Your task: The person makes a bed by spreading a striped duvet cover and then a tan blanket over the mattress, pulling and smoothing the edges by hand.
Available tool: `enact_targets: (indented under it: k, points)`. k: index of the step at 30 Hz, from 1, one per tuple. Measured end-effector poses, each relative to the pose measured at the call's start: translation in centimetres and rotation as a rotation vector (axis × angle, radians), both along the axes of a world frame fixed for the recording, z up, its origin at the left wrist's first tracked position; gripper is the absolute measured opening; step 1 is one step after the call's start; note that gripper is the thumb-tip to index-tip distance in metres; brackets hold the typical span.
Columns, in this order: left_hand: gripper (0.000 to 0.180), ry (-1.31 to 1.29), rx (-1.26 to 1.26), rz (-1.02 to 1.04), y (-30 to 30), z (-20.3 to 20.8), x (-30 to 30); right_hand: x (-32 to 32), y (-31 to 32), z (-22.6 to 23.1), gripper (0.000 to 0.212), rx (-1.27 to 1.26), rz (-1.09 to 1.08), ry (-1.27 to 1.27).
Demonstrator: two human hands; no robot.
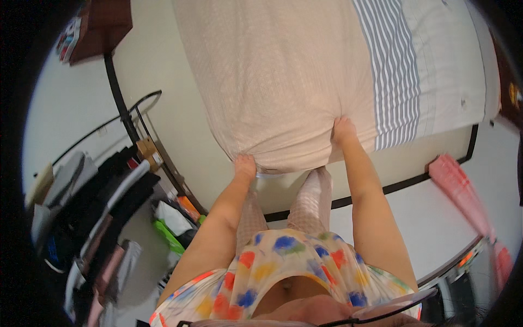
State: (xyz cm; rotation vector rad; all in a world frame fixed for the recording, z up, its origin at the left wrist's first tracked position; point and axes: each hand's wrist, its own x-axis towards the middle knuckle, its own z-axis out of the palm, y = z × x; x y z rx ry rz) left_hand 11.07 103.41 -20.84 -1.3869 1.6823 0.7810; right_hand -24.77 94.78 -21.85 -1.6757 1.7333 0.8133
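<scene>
A beige bedspread (272, 71) covers most of the bed in front of me. My left hand (245, 167) is closed on its near left corner. Farther right, my right hand (344, 131) grips the near edge of the same bedspread, and creases fan out from its fingers. Between the two hands the cloth hangs down over the bed's near side. Along the bedspread's right side runs a grey-and-white striped band (395, 82), then a pale sheet (452, 65).
At the left stands a black-railed rack with hanging clothes (103, 207), bags (177, 220) below it. A brown cabinet (103, 32) is at the far left. Gathered pink cloth (457, 188) hangs at the right. A dark baseboard (403, 185) runs along the cream wall.
</scene>
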Motion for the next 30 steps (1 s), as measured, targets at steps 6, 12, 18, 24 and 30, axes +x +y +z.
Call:
enact_targets:
  k: [6, 12, 18, 24, 30]
  points:
    - [0.035, 0.238, 0.016, -0.003, -0.9, 1.4, 0.8, 1.7, -0.4, 1.5, 0.031, -0.069, -0.153, 0.154]
    - [0.037, 0.269, -0.093, -0.107, -0.2, 0.4, 0.8, 2.8, 1.4, 0.1, 0.032, -0.355, -0.53, 0.135]
    - [0.032, 0.374, -0.252, -0.097, 0.1, -1.0, 3.0, 9.2, 8.3, 1.8, 0.03, -1.063, -0.699, -0.201]
    - [0.015, 0.678, -0.384, -0.173, 0.6, 1.5, 3.8, 24.4, 21.5, 1.8, 0.039, -0.996, -0.784, -0.447]
    - [0.008, 0.899, -0.332, -0.296, 2.3, 7.3, 6.0, 28.7, 19.4, 7.9, 0.046, -1.015, -0.65, -0.624]
